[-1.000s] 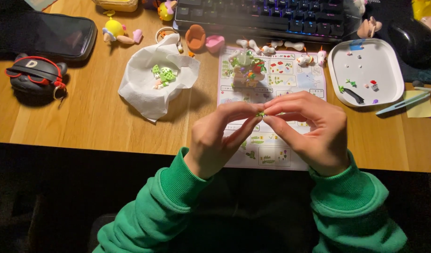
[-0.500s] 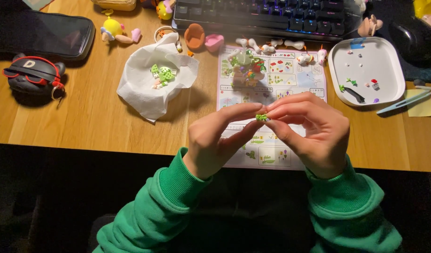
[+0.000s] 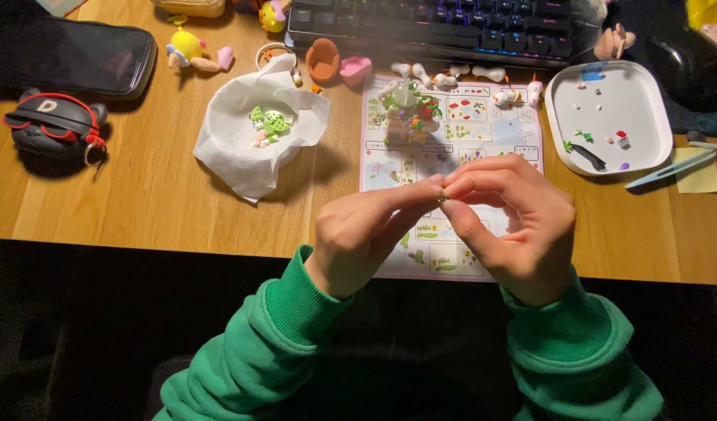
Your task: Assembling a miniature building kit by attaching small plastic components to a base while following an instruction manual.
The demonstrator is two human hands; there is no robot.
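Observation:
My left hand point(image 3: 366, 234) and my right hand point(image 3: 514, 218) meet fingertip to fingertip above the printed instruction sheet point(image 3: 483, 117), pinching one tiny building piece point(image 3: 442, 198) between them. The piece is almost hidden by the fingers; only a speck shows. Both arms wear green sleeves. Beyond the hands, a small partly built model point(image 3: 409, 113) with green and red parts stands on the sheet.
A crumpled white tissue point(image 3: 253, 156) holds several small green pieces point(image 3: 269, 123). A white tray point(image 3: 616, 105) at the right carries tiny parts. Along the back lie a dark keyboard point(image 3: 452, 23), a phone point(image 3: 62, 58), small toy figures point(image 3: 188, 48) and a black pouch point(image 3: 50, 125). Pale tweezers point(image 3: 670, 168) lie beside the tray.
The fingertips have closed tighter around the small green piece, which showed clearly half a second ago and is now nearly hidden. Both hands stay in the same spot.

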